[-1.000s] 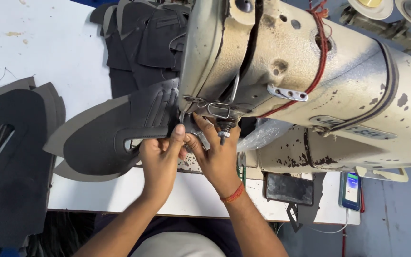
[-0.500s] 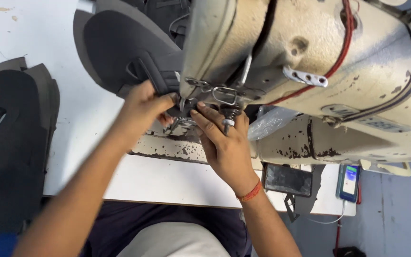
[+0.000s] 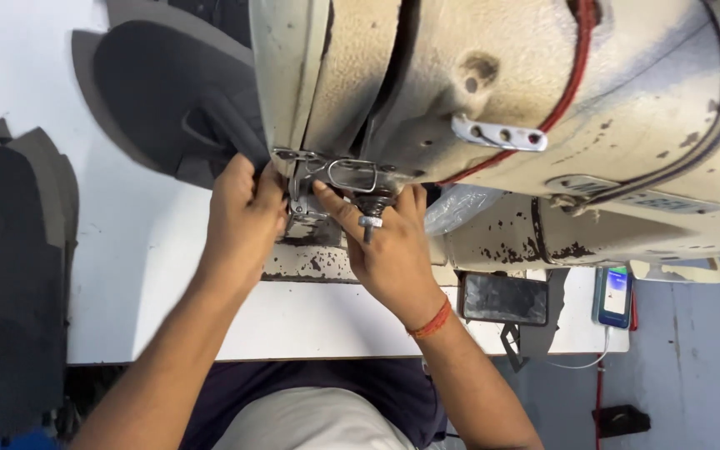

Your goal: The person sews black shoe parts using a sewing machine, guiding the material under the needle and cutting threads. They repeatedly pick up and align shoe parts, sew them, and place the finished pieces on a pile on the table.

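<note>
Left hand (image 3: 243, 212) grip pinched on the near edge of the dark shoe upper piece (image 3: 168, 100), right at the presser foot (image 3: 306, 204). Right hand (image 3: 385, 242) fingers spread flat beside the needle; what's under them is probably the same piece, view blocked. Sewing machine (image 3: 502, 92) head crowds overhead. Piece fans left over the white counter (image 3: 127, 275); more dark pieces (image 3: 10, 250) stacked at the left edge.
</note>
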